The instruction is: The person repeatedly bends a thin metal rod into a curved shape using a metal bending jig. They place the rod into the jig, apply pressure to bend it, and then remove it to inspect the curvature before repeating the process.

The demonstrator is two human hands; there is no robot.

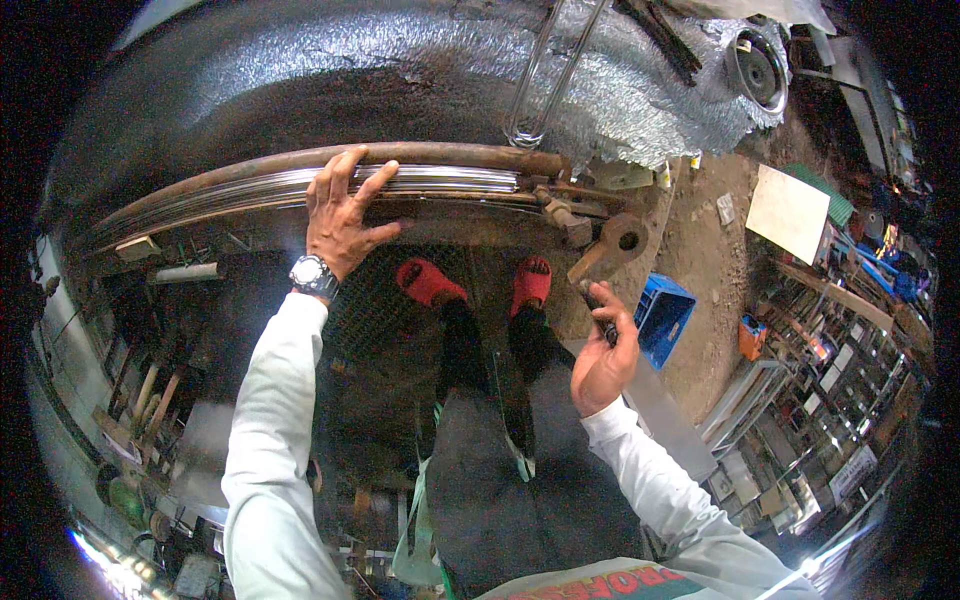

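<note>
Left hand (345,215) spreads wide over bright metal rods (455,180) beside a rusty pipe (460,153); right hand (608,362) curls around a dark tool (610,332).
From my remote post, I judge the rods stiff, slick and heavy together, best gripped near their right ends. Crinkled silver sheeting (400,55) lies beyond; a blue crate (668,312) stands on the workshop's earthen floor (703,275).

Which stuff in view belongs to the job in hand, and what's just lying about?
Job in hand, judging by the hands:
- shiny metal rods, under the left hand
- rusty pipe alongside them
- dark object in the right hand, kind unclear

Apparently lying about:
- blue crate
- white panel
- orange object
</note>
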